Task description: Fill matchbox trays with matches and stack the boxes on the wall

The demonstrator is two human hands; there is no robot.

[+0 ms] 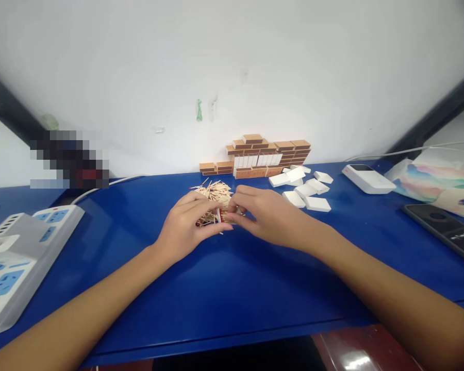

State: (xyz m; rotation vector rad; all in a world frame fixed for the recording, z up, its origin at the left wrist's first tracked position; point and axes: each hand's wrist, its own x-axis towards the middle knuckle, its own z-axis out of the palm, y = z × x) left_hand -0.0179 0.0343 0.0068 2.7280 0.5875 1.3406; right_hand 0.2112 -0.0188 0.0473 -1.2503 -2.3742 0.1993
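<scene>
My left hand [189,221] and my right hand [263,214] meet over a loose pile of matchsticks [215,191] on the blue table [224,288]. Between the fingertips of both hands sits a small matchbox tray with a bunch of matches [219,215], pinched from both sides. Behind the pile, brown matchboxes [261,152] are stacked against the white wall. Several white inner trays [305,188] lie scattered to the right of my right hand.
A white power strip [19,257] lies at the far left with a cable running back. At the right are a white device [369,179], a colourful pouch [433,183] and a dark phone [444,229]. The table's front edge runs along the bottom.
</scene>
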